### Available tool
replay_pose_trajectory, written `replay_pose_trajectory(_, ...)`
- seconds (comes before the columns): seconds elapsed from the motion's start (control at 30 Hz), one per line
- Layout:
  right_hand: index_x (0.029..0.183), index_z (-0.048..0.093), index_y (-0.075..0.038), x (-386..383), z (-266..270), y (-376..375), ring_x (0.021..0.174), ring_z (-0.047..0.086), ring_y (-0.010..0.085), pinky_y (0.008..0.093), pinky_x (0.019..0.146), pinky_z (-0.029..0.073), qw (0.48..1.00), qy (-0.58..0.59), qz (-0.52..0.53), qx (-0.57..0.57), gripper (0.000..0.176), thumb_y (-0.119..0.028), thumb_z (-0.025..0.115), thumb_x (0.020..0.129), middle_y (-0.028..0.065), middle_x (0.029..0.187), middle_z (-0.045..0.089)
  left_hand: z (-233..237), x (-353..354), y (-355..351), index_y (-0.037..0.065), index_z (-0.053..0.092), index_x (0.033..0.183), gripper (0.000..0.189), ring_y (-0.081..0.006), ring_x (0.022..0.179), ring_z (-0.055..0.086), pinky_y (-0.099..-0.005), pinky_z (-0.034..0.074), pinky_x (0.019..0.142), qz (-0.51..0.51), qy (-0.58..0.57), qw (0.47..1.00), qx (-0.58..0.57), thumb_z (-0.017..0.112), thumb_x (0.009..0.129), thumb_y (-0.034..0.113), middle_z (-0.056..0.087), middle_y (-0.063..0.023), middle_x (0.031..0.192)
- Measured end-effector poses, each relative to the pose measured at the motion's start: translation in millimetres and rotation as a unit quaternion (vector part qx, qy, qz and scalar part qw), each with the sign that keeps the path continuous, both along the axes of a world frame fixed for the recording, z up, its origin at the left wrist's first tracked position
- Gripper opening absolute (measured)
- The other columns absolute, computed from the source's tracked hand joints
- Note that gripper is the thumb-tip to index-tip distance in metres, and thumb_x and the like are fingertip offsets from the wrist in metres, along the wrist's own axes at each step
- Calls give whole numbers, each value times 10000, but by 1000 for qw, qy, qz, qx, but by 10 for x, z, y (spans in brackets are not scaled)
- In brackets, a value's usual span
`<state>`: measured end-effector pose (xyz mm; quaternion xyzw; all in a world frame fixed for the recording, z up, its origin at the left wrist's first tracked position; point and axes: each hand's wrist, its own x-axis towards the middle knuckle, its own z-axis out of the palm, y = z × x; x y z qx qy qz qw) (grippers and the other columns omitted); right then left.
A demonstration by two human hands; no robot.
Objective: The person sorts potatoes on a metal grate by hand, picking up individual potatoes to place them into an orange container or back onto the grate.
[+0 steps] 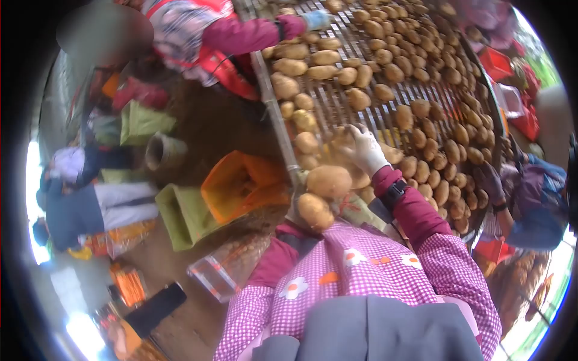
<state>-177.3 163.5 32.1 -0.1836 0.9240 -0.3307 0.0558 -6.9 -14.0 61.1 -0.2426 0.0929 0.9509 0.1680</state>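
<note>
My left hand [294, 214], in a pale glove and mostly hidden, is closed on a potato [316, 212] close to my apron. A larger potato [329, 182] sits just above that one, at the edge of the slatted sorting table [341, 111]. My right hand [366, 151], in a white glove with soiled fingers and a dark watch at the wrist, reaches over the slats. Its fingers curl over a potato [337, 150] that is smeared by motion. Around it lie loose potatoes [391, 155].
A co-worker's gloved hand [316, 20] reaches over the table's far left; another person's dark-gloved hand [489, 182] is at the right edge. An orange sack [241, 186] and a green sack [183, 213] stand open at left, near a bucket [164, 150].
</note>
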Motion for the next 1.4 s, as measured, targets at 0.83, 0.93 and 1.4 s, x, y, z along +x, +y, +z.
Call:
replay_pose_trajectory(0.83, 1623, 275, -98, 168, -419, -417, 1347, 521, 465, 477, 1089, 510, 964, 86, 29, 249, 998, -120, 804, 777, 257, 1627, 310, -1364, 1270, -3039, 53, 497, 1471, 823, -354, 916, 718, -550, 602, 833, 255, -71, 964, -12, 658, 941, 661, 675, -251, 1252)
replay_pose_trajectory(0.93, 1627, 257, -84, 185, -417, -432, 1394, 484, 461, 466, 1127, 485, 967, 78, 28, 240, 1009, -84, 795, 773, 254, 1627, 306, -1279, 1356, -3121, 83, 597, 1412, 744, -357, 943, 724, -537, 590, 899, 290, -7, 957, 18, 611, 963, 677, 683, -242, 1293)
replay_pose_trajectory(1.4, 1632, 268, -113, 202, -399, -524, 1412, 461, 460, 470, 1152, 462, 972, 67, 2, 223, 1008, -46, 789, 771, 222, 1604, 329, -1157, 1808, -3894, 132, 613, 1361, 502, -327, 1187, 646, -642, 514, 1003, 405, 27, 878, -253, 757, 941, 366, 659, -117, 1318)
